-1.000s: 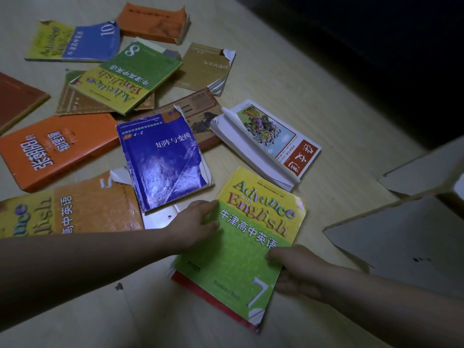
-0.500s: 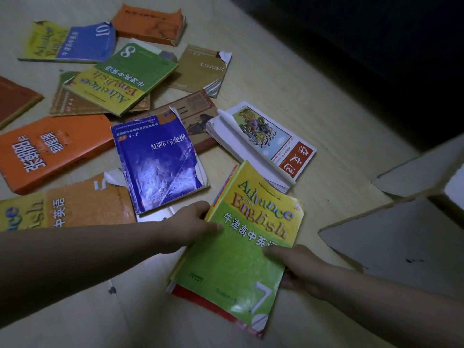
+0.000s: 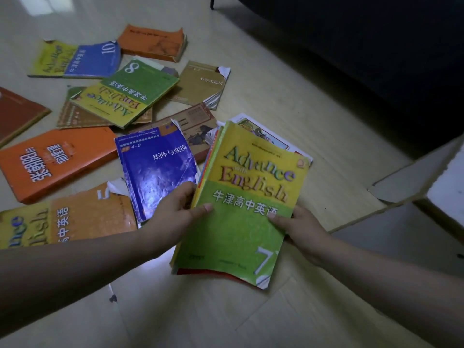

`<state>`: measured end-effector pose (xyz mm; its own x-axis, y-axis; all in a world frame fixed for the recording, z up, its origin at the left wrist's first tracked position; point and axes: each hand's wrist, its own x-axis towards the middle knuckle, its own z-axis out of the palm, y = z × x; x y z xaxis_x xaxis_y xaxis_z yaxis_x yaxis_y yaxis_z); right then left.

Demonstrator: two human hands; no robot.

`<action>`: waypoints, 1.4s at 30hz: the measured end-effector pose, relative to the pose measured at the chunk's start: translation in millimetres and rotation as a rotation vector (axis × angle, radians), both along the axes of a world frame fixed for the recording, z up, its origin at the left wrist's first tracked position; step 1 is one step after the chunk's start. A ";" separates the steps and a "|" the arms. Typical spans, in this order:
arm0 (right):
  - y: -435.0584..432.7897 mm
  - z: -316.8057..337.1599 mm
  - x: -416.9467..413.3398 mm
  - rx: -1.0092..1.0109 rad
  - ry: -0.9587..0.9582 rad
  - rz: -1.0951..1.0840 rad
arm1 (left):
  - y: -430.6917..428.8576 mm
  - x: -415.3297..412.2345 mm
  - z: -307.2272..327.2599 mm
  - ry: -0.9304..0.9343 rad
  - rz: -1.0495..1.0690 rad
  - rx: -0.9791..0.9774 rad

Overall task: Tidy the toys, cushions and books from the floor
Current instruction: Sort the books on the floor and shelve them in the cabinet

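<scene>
The left hand's (image 3: 175, 217) fingers (image 3: 200, 209) are clenched on the left edge of a green and yellow book (image 3: 241, 222), thumb flat on the cover and the other fingers hidden beneath; the right hand's (image 3: 301, 227) fingers (image 3: 276, 218) grasp the opposite edge in the same way, thumb on top beside the printed title; between the two hands the book is tilted, its far end higher, with a large 7 at its near corner and a red edge showing under its near side; whether that red edge is part of it or a second book, I cannot tell.

Just beyond the fingertips, a picture book (image 3: 261, 131) peeks out from behind the held book's far end; just left of the left hand a creased blue book (image 3: 155, 172) lies on the floor (image 3: 276, 84), overlapping a brown book (image 3: 198, 121) further out; left of the left wrist lies an orange and yellow book (image 3: 62, 217), and beyond it a thick orange book (image 3: 55, 162); well beyond the fingers lie a green book (image 3: 125, 94) marked 8, a tan book (image 3: 200, 84) with a curled corner, a blue and yellow book (image 3: 80, 59) marked 10 and another orange book (image 3: 153, 41).

To the right of the right hand, cardboard flaps (image 3: 414, 182) stand open.
</scene>
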<state>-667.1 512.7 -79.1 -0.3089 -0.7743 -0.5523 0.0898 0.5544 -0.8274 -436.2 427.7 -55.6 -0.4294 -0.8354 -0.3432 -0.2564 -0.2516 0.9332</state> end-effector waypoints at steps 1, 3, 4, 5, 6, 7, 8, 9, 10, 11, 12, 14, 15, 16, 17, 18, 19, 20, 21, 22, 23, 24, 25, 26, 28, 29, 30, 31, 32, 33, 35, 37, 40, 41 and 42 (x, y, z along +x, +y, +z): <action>-2.5 2.4 -0.3 -0.048 0.106 -0.017 | -2.2 -1.4 0.7 0.010 0.020 -0.009; -6.2 10.6 0.9 -0.133 0.316 -0.058 | -6.4 -4.4 3.6 0.024 0.031 -0.045; -8.3 16.7 0.6 -0.170 0.416 -0.079 | -9.3 -6.4 5.2 0.034 0.032 -0.066; -10.5 23.4 0.2 -0.224 0.490 -0.096 | -12.1 -7.9 7.1 0.046 0.032 -0.088; -11.8 30.2 -0.1 -0.286 0.536 -0.103 | -14.3 -9.9 8.7 0.059 0.029 -0.110; -12.1 36.4 0.5 -0.339 0.561 -0.101 | -15.3 -11.3 9.6 0.069 0.027 -0.132; -12.1 40.8 1.6 -0.380 0.573 -0.095 | -15.9 -12.8 9.6 0.077 0.031 -0.155; -11.2 43.0 3.4 -0.406 0.576 -0.089 | -15.6 -13.3 8.2 0.082 0.039 -0.173; -9.0 42.9 5.2 -0.421 0.571 -0.083 | -14.3 -13.0 5.9 0.076 0.045 -0.182; -5.5 41.0 7.6 -0.429 0.566 -0.073 | -12.1 -10.6 2.8 0.061 0.045 -0.187; -1.3 37.6 9.2 -0.432 0.569 -0.059 | -10.7 -7.9 -1.6 0.039 0.034 -0.194; 7.4 30.5 11.4 -0.419 0.568 -0.035 | -8.7 -3.9 -7.4 0.006 -0.007 -0.196; 10.6 27.1 11.7 -0.409 0.557 -0.027 | -8.9 -3.1 -8.3 -0.003 -0.031 -0.197; 12.2 24.3 11.6 -0.402 0.541 -0.024 | -10.3 -3.3 -8.4 -0.015 -0.055 -0.205; 12.8 22.6 11.1 -0.394 0.518 -0.026 | -12.1 -4.3 -7.9 -0.025 -0.074 -0.215; 12.4 20.9 10.6 -0.385 0.489 -0.033 | -13.7 -5.5 -7.8 -0.041 -0.083 -0.224; 11.8 19.1 11.0 -0.376 0.451 -0.045 | -14.4 -6.5 -8.0 -0.054 -0.087 -0.227; 11.4 17.5 11.6 -0.368 0.403 -0.061 | -14.8 -7.4 -8.7 -0.065 -0.083 -0.227; 11.1 15.8 12.5 -0.362 0.348 -0.078 | -14.6 -8.8 -9.6 -0.057 -0.067 -0.221; 10.9 13.2 13.8 -0.352 0.298 -0.092 | -13.8 -10.4 -11.0 -0.047 -0.046 -0.207; 10.9 10.6 15.3 -0.338 0.259 -0.099 | -12.9 -12.8 -12.0 -0.029 -0.025 -0.196; 10.3 8.6 17.0 -0.325 0.234 -0.106 | -12.2 -16.3 -12.2 -0.010 -0.001 -0.181; 9.1 7.6 19.2 -0.316 0.216 -0.116 | -11.2 -19.6 -12.0 0.014 0.026 -0.162; 7.2 6.8 21.0 -0.313 0.204 -0.129 | -11.4 -22.5 -11.5 0.034 0.052 -0.139; 4.0 4.8 23.5 -0.310 0.199 -0.150 | -12.0 -25.5 -11.7 0.053 0.091 -0.109; 3.1 4.0 24.3 -0.311 0.206 -0.153 | -11.6 -25.5 -11.7 0.057 0.101 -0.105; 2.9 3.6 25.2 -0.312 0.212 -0.152 | -11.1 -24.4 -13.6 0.056 0.112 -0.107; 3.3 2.9 25.9 -0.313 0.219 -0.144 | -9.2 -23.7 -15.1 0.054 0.118 -0.112; 4.2 2.6 26.6 -0.310 0.229 -0.135 | -6.6 -22.8 -18.1 0.048 0.126 -0.116; 5.3 2.4 27.2 -0.308 0.242 -0.128 | -3.5 -21.7 -21.7 0.042 0.137 -0.127; 6.5 -0.9 26.4 -0.300 0.279 -0.134 | 2.7 -19.4 -26.5 0.030 0.143 -0.152; 7.7 -5.7 23.6 -0.273 0.307 -0.124 | 7.1 -14.9 -32.4 -0.010 0.097 -0.183; 7.8 -12.8 19.2 -0.190 0.318 -0.056 | 8.9 -6.7 -40.5 -0.112 0.028 -0.232; 7.4 -13.7 18.1 -0.173 0.315 -0.041 | 8.6 -5.3 -41.6 -0.151 0.023 -0.256; 6.5 -14.1 16.8 -0.166 0.315 -0.040 | 8.0 -4.7 -42.1 -0.183 0.023 -0.286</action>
